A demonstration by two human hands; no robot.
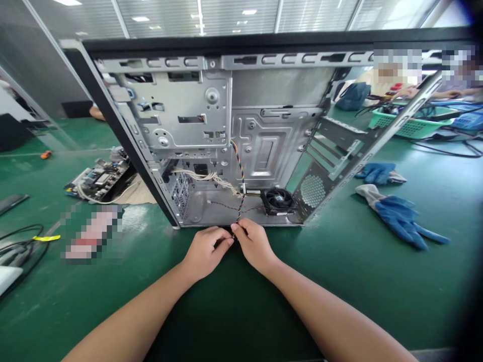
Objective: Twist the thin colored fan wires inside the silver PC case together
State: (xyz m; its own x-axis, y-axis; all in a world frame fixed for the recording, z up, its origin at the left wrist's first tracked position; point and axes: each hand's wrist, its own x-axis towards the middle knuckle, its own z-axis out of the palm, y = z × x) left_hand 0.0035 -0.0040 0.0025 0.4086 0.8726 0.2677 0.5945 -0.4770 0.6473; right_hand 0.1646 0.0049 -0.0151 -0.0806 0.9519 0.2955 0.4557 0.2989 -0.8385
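An open computer case [279,90] stands upright in front of me, its bare metal inside facing me. A twisted multicoloured cable [239,161] hangs from the drive cage [181,108] and runs down to the case's lower edge. There my left hand [207,250] and my right hand [254,245] meet, both pinching the cable's lower end between thumb and fingers. The tip of the cable is mostly hidden by my fingers. Behind my right hand, a black cooling fan [279,200] lies on the case floor. A bundle of white wires [215,177] crosses the case from the left.
Left of the case lies a circuit board [100,176] with a pale cable. Blue-and-white gloves [402,216] rest on the green table [377,301] at the right. Farther back is a green basket [411,123] of cables. Black cables [28,246] lie at the far left.
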